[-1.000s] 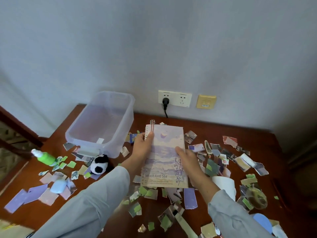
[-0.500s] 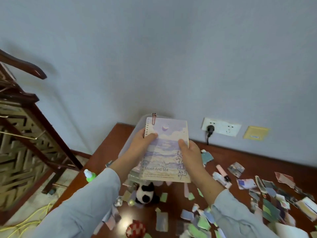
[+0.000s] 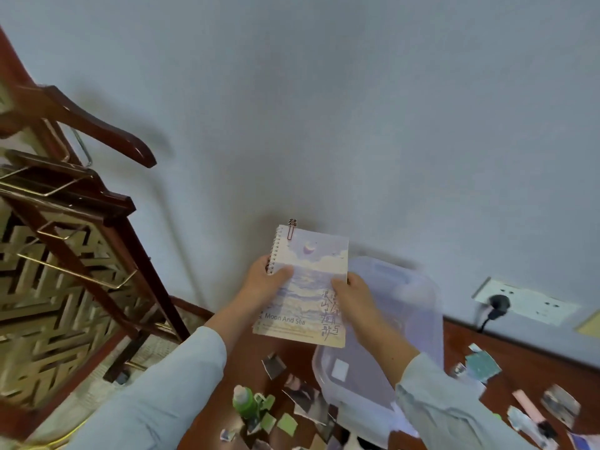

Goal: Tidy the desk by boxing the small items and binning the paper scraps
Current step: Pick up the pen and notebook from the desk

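A pale wall [image 3: 357,108] fills most of the view. A dark wooden frame [image 3: 81,222] with lattice panels and brass rails stands to the left of it. Below, the reddish-brown desk [image 3: 535,355] meets the wall, where a plug [image 3: 498,303] sits in a white socket [image 3: 526,302]. A clear plastic box [image 3: 412,306] stands on the desk near its left end. The spiral notebook [image 3: 308,287] is held up in the air, just left of the box and overlapping its near corner. The left hand [image 3: 263,287] grips the spiral edge with its thumb curled over the cover. The right hand [image 3: 354,300] grips the opposite edge the same way, its other fingers hidden behind. Paper scraps [image 3: 287,423] lie across the desk around a green bottle [image 3: 245,401]. A small clip [image 3: 292,230] sticks up from the notebook's top edge.
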Motion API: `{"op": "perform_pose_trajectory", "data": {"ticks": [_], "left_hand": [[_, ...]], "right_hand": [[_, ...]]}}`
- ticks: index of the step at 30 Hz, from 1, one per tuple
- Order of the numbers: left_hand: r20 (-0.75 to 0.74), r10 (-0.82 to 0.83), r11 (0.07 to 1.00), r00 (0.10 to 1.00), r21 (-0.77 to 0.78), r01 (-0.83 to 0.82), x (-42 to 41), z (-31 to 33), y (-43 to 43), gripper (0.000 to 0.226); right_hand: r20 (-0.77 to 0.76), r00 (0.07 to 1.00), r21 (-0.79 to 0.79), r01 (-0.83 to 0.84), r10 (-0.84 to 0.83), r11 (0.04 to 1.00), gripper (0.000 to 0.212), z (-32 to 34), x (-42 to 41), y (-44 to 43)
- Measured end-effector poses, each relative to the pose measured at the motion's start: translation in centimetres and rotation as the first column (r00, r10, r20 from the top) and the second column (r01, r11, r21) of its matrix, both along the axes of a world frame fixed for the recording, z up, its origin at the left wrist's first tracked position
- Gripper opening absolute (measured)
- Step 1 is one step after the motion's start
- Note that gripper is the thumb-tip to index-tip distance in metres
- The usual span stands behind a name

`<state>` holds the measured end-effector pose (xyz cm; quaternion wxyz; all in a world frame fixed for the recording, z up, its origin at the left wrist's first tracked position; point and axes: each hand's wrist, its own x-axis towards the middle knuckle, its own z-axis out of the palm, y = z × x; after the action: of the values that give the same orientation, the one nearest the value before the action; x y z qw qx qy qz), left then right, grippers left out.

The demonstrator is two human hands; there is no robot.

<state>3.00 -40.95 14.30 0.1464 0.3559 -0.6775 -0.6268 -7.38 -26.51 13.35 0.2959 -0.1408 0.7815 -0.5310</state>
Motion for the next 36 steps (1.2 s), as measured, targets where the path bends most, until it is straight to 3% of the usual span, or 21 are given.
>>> {"op": "perform_pose_trajectory", "data": {"ticks": [4,8,14,18,25,28,31,36], "left_hand": [[0.046,0.035,0.998,0.998,-0.06,-0.032,-0.9,-2.8,-4.1,0.026],[0.095,0.1,0.99,0.99,-0.107,-0.09,-2.4,-5.9,-7.3,0.013],[0.211,0.061,0.998,0.976,-0.01,-0.06,-5.2,-11.4,-9.5,0.029],[0.324,-0.011,1.0,0.946,0.015,0.006,-6.6,-15.2,-10.5,0.045],[0.442,-0.033,0.99,0.896,-0.111,0.092,-8.4,-18.3,-11.5,0.053],[0.502,-0.014,0.967,0.865,-0.213,0.139,-8.7,-19.4,-11.8,0.052],[0.593,-0.006,0.921,0.805,-0.31,0.235,-8.8,-19.8,-11.6,0.037],[0.631,0.008,0.9,0.776,-0.343,0.269,-8.7,-19.6,-11.0,0.03]], "right_hand": [[0.026,0.995,0.113,-0.097,0.095,0.989,0.023,-1.5,-0.8,-3.8],[0.049,0.99,0.077,-0.137,0.134,0.988,0.019,-3.0,-1.1,-7.1],[0.244,0.97,0.085,-0.034,0.012,0.996,0.048,-12.3,-3.5,-11.7],[0.368,0.924,0.156,0.048,-0.104,0.987,0.049,-18.1,-5.7,-13.3],[0.36,0.917,0.299,0.062,-0.173,0.952,0.061,-22.3,-7.6,-15.2],[0.361,0.911,0.367,0.055,-0.197,0.929,0.064,-20.7,-7.0,-15.6],[0.331,0.911,0.454,0.072,-0.244,0.888,0.059,-18.5,-6.5,-15.9],[0.356,0.9,0.447,0.072,-0.251,0.892,0.08,-18.3,-6.5,-16.0]]}}
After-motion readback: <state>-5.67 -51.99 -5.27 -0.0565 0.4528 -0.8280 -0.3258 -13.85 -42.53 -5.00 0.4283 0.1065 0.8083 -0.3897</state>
